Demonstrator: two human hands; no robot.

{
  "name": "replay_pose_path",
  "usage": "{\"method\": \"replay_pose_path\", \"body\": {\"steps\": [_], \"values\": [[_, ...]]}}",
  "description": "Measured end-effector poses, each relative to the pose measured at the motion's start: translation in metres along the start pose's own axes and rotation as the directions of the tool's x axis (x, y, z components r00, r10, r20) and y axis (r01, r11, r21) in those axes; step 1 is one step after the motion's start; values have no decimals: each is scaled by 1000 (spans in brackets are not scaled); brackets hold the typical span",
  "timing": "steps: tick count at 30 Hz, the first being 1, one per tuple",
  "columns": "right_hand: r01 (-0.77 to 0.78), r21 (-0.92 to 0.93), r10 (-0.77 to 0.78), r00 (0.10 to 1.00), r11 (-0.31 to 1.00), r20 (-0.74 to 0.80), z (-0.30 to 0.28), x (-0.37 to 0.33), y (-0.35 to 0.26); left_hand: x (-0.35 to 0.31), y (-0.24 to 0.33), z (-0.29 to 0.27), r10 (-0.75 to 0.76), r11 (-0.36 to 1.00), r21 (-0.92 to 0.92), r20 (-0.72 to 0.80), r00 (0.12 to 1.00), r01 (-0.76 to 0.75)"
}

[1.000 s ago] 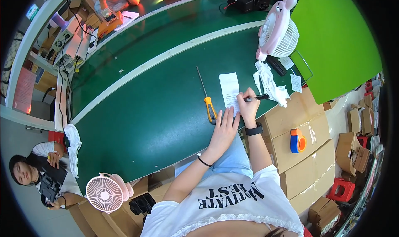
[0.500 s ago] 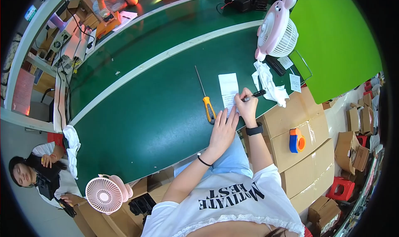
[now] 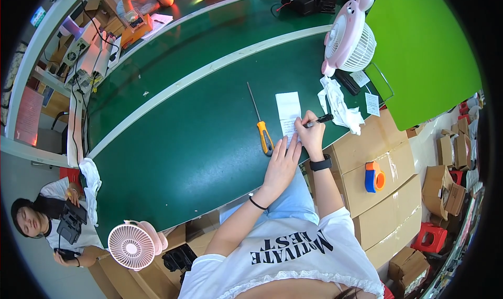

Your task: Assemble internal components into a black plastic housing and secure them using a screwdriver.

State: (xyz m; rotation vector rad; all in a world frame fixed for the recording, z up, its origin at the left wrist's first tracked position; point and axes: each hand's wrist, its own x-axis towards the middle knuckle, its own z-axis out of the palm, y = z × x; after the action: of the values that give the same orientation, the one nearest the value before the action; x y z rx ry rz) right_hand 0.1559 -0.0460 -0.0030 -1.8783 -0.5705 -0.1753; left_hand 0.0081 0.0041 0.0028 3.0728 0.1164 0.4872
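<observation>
A white printed slip of paper (image 3: 288, 107) with a fold across it lies on the green tabletop. My right hand (image 3: 311, 136) grips a black pen (image 3: 320, 120) with its tip down at the paper's right side. Flat over the slip's lower end rests my left hand (image 3: 283, 162), fingers stretched out. Just left of the paper is a screwdriver (image 3: 265, 140) with an orange and black handle, its shaft pointing away from me. Crumpled white cloth (image 3: 339, 107) lies to the right of the pen.
A pink and white fan (image 3: 351, 39) stands at the far right beside a green panel (image 3: 429, 52). Another pink fan (image 3: 132, 245) is at the lower left. Cardboard boxes (image 3: 385, 204) adjoin the table, bearing a tape dispenser (image 3: 374, 177). A person (image 3: 57, 220) sits at the left, another across the table.
The pen has shifted very slightly left in my right hand; my left hand stays put. The person at the left has moved their hands and the black object they hold.
</observation>
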Motion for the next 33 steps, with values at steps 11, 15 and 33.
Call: {"method": "replay_pose_path", "body": {"steps": [11, 15, 33], "values": [[28, 5, -28, 1000, 1000, -9, 0, 0, 2, 0, 0, 0, 4, 1000, -19, 9, 1000, -4], [8, 2, -8, 1000, 1000, -18, 0, 0, 5, 1, 0, -2, 4, 999, -33, 10, 1000, -4], [16, 8, -16, 1000, 1000, -13, 0, 0, 3, 0, -1, -1, 1, 998, -56, 1, 1000, -1]]}}
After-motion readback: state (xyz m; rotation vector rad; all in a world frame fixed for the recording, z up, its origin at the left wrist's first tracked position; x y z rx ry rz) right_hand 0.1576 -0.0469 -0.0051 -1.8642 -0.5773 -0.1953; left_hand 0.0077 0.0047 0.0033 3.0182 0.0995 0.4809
